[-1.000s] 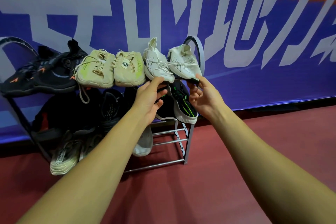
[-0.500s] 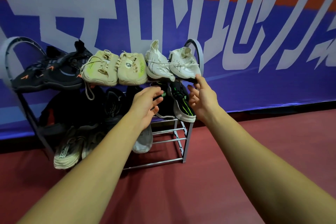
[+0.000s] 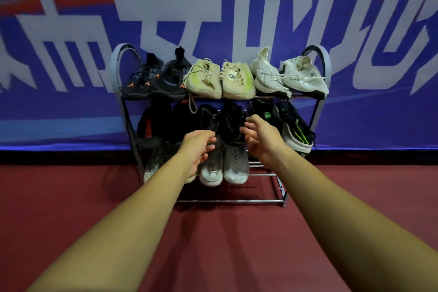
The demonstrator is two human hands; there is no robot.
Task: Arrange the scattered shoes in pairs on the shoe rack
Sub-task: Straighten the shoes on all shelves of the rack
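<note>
Head view: rack [image 3: 320,111], three tiers; top holds six shoes: two black [image 3: 156,80], two beige [image 3: 221,79], two white [image 3: 288,76]. Left hand [image 3: 198,149], right hand [image 3: 262,137] loosely curled, empty, before middle tier's dark shoes [image 3: 231,123].

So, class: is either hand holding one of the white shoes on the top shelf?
No: the left hand and right hand are empty, down by the middle shelf, well below the white shoes.
</note>
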